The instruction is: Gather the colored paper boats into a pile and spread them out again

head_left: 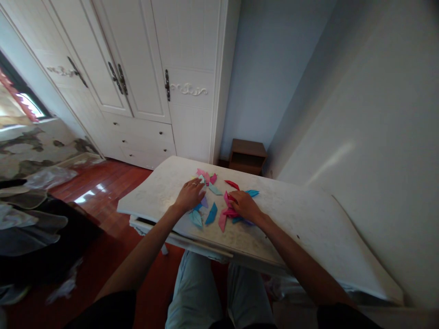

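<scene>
Folded paper pieces in several colours lie on a white table. My left hand, with a ring on one finger, reaches over the left group, its fingers stretched out. Around it are a pale green folded paper piece, a blue folded paper piece and a light teal folded paper piece. My right hand has its fingers bent down around a pink folded paper piece in the right pile; its fingertips are partly hidden. Beyond that hand lies a red folded paper piece.
A white wardrobe stands behind the table, and a small brown cabinet is at the corner. The wall runs close along the right side. At left, cloth and bags sit above the red floor. The table's drawer is slightly out.
</scene>
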`<act>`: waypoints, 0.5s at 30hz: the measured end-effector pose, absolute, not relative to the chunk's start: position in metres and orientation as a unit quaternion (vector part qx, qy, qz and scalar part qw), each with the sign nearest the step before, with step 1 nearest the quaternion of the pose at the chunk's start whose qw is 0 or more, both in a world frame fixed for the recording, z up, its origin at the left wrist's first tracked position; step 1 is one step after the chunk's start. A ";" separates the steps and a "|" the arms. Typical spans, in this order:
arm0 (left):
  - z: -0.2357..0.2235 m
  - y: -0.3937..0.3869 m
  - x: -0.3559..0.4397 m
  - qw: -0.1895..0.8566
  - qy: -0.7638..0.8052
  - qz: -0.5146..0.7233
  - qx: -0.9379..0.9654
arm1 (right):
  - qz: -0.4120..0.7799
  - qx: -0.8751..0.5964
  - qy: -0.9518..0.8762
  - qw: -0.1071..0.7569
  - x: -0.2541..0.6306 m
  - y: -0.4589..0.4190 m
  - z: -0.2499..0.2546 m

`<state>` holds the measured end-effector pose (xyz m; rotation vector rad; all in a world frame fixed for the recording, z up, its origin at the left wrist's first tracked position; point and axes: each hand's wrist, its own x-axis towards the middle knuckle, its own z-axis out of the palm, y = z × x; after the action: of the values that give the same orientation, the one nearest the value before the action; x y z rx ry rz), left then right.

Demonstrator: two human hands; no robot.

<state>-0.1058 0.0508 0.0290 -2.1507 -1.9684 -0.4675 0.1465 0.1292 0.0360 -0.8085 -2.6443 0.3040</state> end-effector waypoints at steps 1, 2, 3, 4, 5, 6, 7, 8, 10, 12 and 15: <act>0.027 0.055 -0.107 0.097 -0.679 -0.158 -0.710 | 0.104 -0.274 -0.940 0.177 0.142 0.132 0.036; 0.026 0.060 -0.107 0.095 -0.691 -0.158 -0.699 | 0.100 -0.269 -0.941 0.177 0.137 0.135 0.037; 0.024 0.065 -0.108 0.086 -0.696 -0.157 -0.695 | 0.096 -0.274 -0.941 0.177 0.130 0.138 0.038; 0.022 0.070 -0.108 0.073 -0.696 -0.155 -0.697 | 0.092 -0.286 -0.938 0.173 0.122 0.143 0.038; 0.020 0.075 -0.108 0.058 -0.691 -0.153 -0.705 | 0.089 -0.301 -0.935 0.167 0.113 0.148 0.039; 0.018 0.079 -0.108 0.043 -0.681 -0.150 -0.715 | 0.087 -0.313 -0.933 0.156 0.104 0.152 0.040; 0.016 0.083 -0.108 0.031 -0.670 -0.147 -0.727 | 0.087 -0.318 -0.933 0.143 0.094 0.157 0.040; 0.015 0.087 -0.108 0.021 -0.658 -0.143 -0.739 | 0.088 -0.314 -0.936 0.131 0.083 0.161 0.041; 0.014 0.092 -0.109 0.009 -0.637 -0.137 -0.759 | 0.090 -0.295 -0.945 0.110 0.064 0.169 0.040; 0.014 0.095 -0.113 0.003 -0.624 -0.135 -0.769 | 0.088 -0.282 -0.951 0.091 0.047 0.174 0.039; 0.018 0.092 -0.124 0.004 -0.631 -0.132 -0.764 | 0.080 -0.287 -0.952 0.062 0.035 0.182 0.039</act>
<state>-0.1237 0.0916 0.0179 -2.3950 -1.9790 -0.4126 0.0347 0.1820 0.0395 -0.8690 -2.8791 0.2430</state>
